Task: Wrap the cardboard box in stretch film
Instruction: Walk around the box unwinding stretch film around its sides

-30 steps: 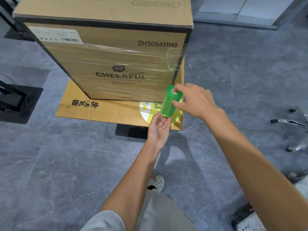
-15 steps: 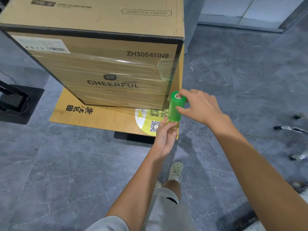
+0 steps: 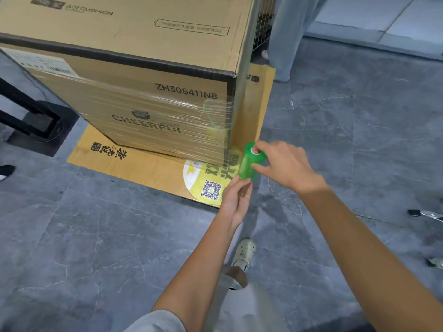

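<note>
By the near right corner of the film-banded box (image 3: 143,99), which stands on a cardboard sheet (image 3: 148,170), the right hand (image 3: 286,165) grasps the green film roll (image 3: 249,164) while the left hand (image 3: 236,200) props its bottom with nearly straight fingers.

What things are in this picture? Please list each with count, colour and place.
floor: one, grey, below everything
cardboard sheet: one, brown and yellow, on the floor
cardboard box: one, brown, on the sheet
stretch film: one band, clear, around the box's lower part
stretch film roll: one, green, by the box's right corner
stand: one, black, far left
clog: one, cream, on the person's foot
right hand: one, holds the roll's top
left hand: one, touches the roll's lower end
</note>
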